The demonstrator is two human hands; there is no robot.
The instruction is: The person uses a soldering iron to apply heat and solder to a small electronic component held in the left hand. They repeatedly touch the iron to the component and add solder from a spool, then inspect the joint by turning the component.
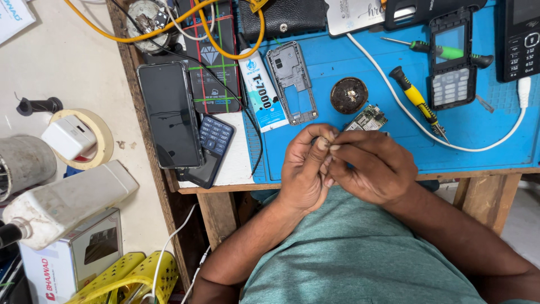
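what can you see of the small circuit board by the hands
The circuit board is a small green piece with tiny metal parts and pale patches on its face. It lies flat and tilted on the blue mat, just right of a round dark tin. Its lower edge is hidden behind the fingertips of the left hand and right hand, so whether they touch it cannot be told.

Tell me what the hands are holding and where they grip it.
The left hand and right hand meet fingertip to fingertip over the blue mat, pinching something too small and hidden to identify. The circuit board lies just beyond; whether they touch it cannot be told.
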